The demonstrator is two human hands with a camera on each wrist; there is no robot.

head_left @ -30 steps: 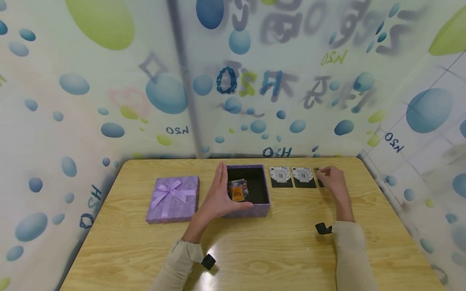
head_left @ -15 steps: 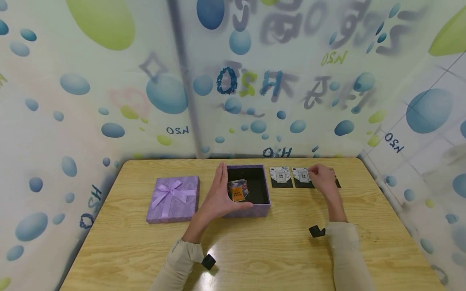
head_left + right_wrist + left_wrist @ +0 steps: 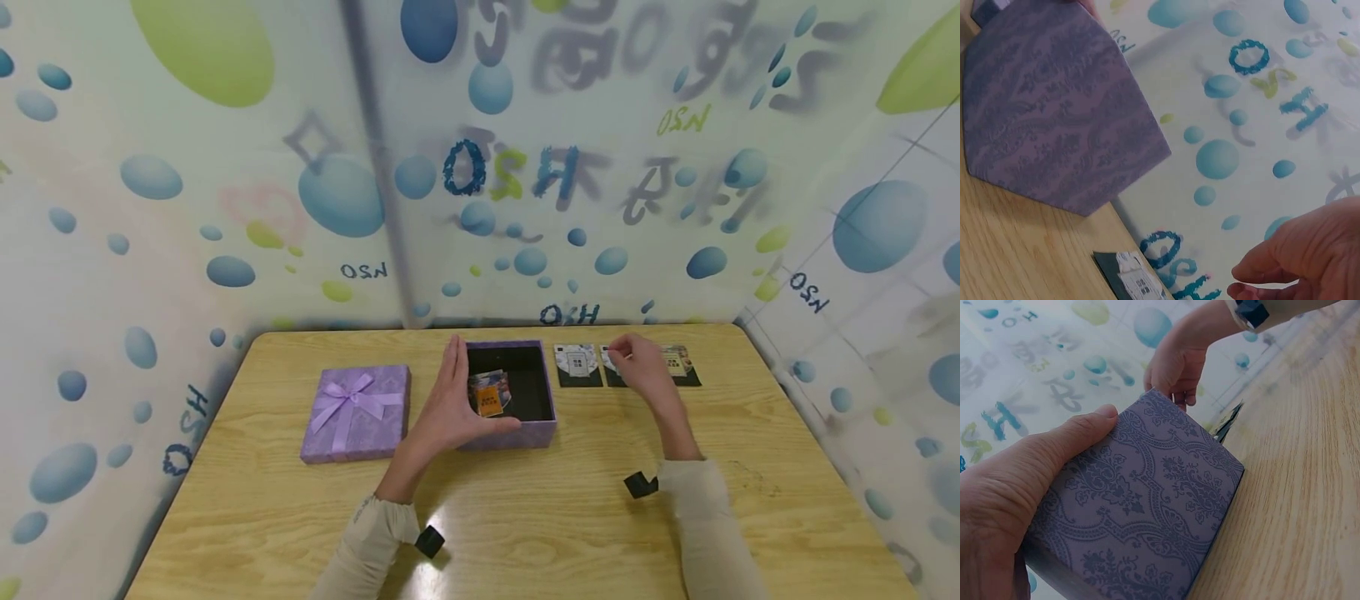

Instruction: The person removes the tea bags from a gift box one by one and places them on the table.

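The left hand (image 3: 453,410) was set against the purple box (image 3: 532,434), its fingers straight and side by side along the left wall, the thumb spread away from them along the near edge. The right hand (image 3: 647,372) was to the right of the box, raised over the middle packet (image 3: 612,378), its fingers loosely bent and tips slightly apart. Inside the box, toward its left wall, an orange packet (image 3: 490,402) overlapped a dark printed one. Right of the box, the first packet (image 3: 578,365), the middle packet and the last packet (image 3: 684,367), with a yellowish label, lay flat in a row. Left of the box, the bow-topped lid (image 3: 322,437) lay on the wood-grain worktop (image 3: 570,517). A drop-patterned backdrop (image 3: 487,283) stood behind the box.
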